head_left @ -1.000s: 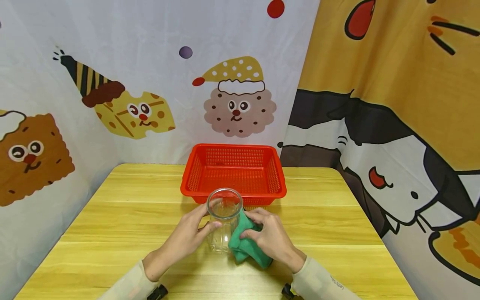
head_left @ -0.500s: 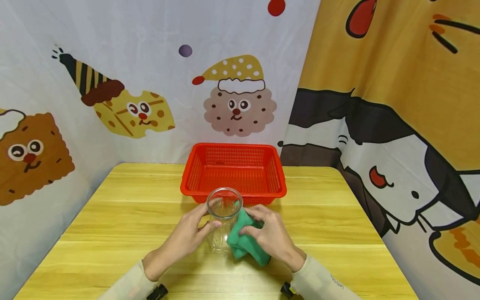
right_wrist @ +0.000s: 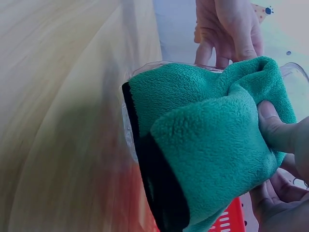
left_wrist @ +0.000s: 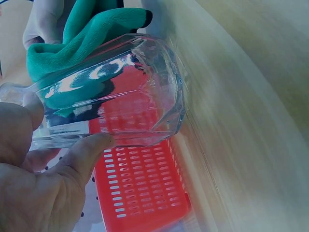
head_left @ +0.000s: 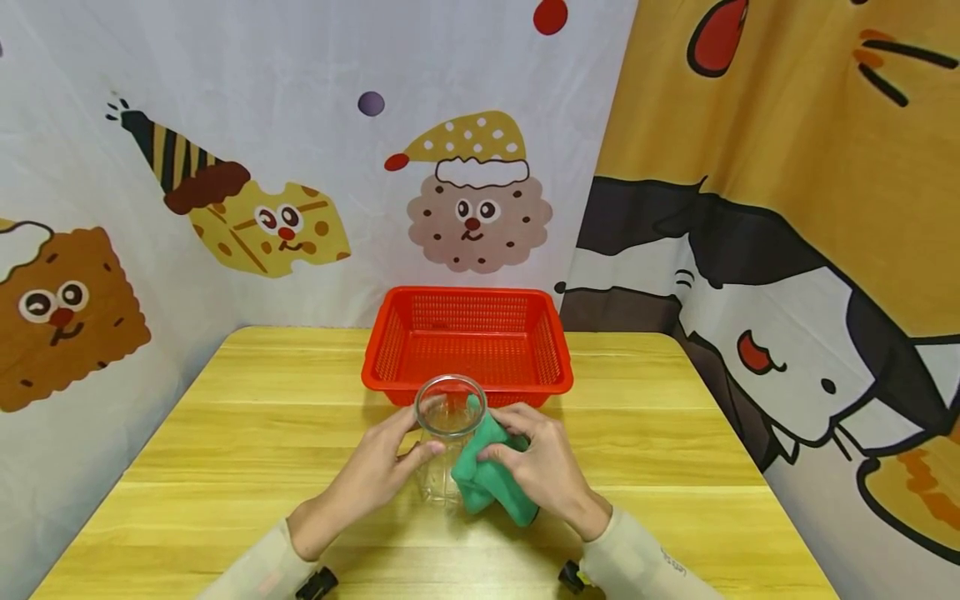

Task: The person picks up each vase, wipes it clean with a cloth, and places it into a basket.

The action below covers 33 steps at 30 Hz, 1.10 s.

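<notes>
A clear glass jar (head_left: 438, 482) with a wide round mouth stands upright over the table, in front of the red basket. My left hand (head_left: 369, 468) grips it from the left below the rim, thumb in front and fingers behind. A green cloth (head_left: 486, 477) with a dark edge is pinched in my right hand (head_left: 546, 463) and lies against the jar's right side. Through the glass, the left wrist view shows the cloth (left_wrist: 87, 53) along the jar wall. In the right wrist view the bunched cloth (right_wrist: 207, 135) hides most of the jar. Whether the base touches the table I cannot tell.
Just behind the jar sits a red perforated plastic basket (head_left: 551, 382) on the wood-grain table (head_left: 225, 433). Printed cartoon curtains (head_left: 300, 100) enclose the table at the back and sides.
My right hand and the cloth have shifted slightly up and left along the jar; a bit of green now shows near the rim. The left hand and jar have stayed nearly still.
</notes>
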Available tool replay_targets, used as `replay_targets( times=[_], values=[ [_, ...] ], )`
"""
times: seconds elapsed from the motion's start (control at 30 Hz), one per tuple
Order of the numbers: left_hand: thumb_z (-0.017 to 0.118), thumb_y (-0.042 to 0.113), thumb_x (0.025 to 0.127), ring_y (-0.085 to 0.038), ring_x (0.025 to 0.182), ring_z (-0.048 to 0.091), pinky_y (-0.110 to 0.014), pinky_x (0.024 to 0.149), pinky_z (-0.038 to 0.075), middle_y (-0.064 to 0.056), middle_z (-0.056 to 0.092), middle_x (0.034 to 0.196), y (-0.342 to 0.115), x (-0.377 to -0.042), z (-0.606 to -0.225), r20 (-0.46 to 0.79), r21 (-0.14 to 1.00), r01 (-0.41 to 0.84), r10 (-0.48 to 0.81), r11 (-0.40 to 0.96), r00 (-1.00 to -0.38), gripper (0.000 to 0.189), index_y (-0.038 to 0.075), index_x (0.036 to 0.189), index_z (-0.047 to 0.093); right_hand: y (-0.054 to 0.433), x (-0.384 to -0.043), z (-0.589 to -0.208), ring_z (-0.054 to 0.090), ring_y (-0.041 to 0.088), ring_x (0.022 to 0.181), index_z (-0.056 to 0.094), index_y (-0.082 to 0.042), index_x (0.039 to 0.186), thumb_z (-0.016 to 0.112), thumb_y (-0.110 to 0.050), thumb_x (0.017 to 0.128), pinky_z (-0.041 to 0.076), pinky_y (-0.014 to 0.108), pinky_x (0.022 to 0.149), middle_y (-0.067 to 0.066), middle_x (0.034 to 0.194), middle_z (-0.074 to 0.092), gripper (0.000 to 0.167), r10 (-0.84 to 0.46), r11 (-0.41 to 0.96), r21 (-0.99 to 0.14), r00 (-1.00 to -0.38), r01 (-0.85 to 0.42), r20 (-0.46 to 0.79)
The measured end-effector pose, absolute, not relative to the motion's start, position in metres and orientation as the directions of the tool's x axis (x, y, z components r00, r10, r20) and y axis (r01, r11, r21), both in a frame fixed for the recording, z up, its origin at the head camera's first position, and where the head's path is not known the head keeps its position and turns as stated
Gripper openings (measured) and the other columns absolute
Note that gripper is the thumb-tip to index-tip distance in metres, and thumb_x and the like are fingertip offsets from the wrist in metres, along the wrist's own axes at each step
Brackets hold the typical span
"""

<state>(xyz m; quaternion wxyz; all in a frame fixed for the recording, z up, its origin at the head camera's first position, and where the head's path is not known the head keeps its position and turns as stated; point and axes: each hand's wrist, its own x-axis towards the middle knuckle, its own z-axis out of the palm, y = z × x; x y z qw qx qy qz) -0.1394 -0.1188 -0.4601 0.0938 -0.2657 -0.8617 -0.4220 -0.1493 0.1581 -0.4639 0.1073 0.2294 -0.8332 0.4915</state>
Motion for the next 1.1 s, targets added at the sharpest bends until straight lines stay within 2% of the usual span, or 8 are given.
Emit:
replay_targets(
  times=[0.4, 1.1],
  values=[
    [0.081, 0.020, 0.110, -0.037, 0.135, 0.080, -0.059, 0.114, 0.068, -0.013, 0.080, 0.149, -0.1186, -0.1397, -0.4582, 0.382, 0.666, 0.536, 0.380, 0.519, -0.843, 0.055, 0.009, 0.162, 0.064, 0.1551, -0.1476, -0.4601, 0.082, 0.010, 0.100, 0.086, -0.011, 0.136, 0.100, -0.009, 0.092, 0.072, 0.028, 0.088, -0.001, 0.122, 0.086, 0.046, -0.252, 0.373, -0.778, -0.862, -0.506, 0.440],
    [0.081, 0.020, 0.110, -0.037, 0.136, 0.080, -0.060, 0.116, 0.067, -0.013, 0.081, 0.149, -0.1184, -0.1412, -0.4611, 0.382, 0.671, 0.536, 0.381, 0.512, -0.842, 0.055, 0.008, 0.161, 0.065, 0.1579, -0.1480, -0.4609, 0.084, 0.012, 0.102, 0.084, -0.002, 0.137, 0.096, 0.002, 0.093, 0.075, 0.041, 0.095, 0.009, 0.122, 0.086, 0.046, -0.240, 0.273, -0.786, -0.831, -0.554, 0.502]
  ],
)
